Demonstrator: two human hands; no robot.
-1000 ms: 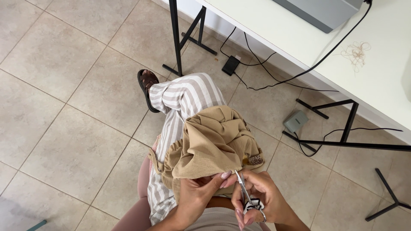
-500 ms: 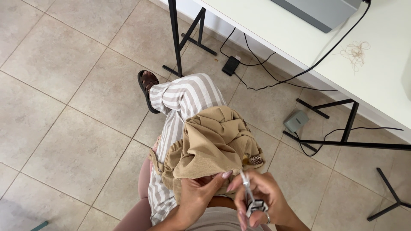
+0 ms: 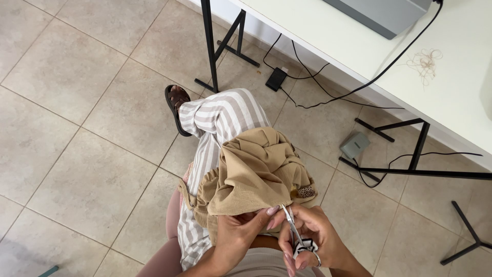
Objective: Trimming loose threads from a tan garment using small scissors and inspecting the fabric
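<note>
On the lap, over striped trousers [image 3: 215, 123]: a bunched tan fabric garment [image 3: 256, 174] with a gathered edge at its left side. A small patch of leopard-print cloth [image 3: 306, 192] shows at its right edge.

Left hand [image 3: 238, 233]: clenched on the near hem of the tan fabric, fingers pinching the cloth just below the bundle.

Right hand [image 3: 307, 236]: grasping small scissors [image 3: 292, 231]. The silver blades point up toward the fabric's edge, tips touching or just short of it; cannot tell which. The handle is wrapped in something black-and-white patterned. Ring on one finger.

Floor: large beige tiles [image 3: 77, 128]. One foot in a dark brown sandal [image 3: 175, 105] rests on the tile beyond the knee.

Upper right: a white table [image 3: 451, 97] on black metal legs [image 3: 210, 46]. A grey boxy machine [image 3: 384, 15] sits at the top edge, only partly in view. A black cable [image 3: 389, 69] runs from it across the tabletop and over the edge. A loose tangle of pale thread [image 3: 425, 60] lies on the table, well apart from the machine.

Under the table: a small black rectangular power block [image 3: 277, 78] with cords trailing, and a grey wedge-shaped foot pedal [image 3: 354, 144] near the table's cross-bar. No readable labels on either.

Teal sliver of something at the bottom-left corner [image 3: 47, 271]; too little visible to tell what.
</note>
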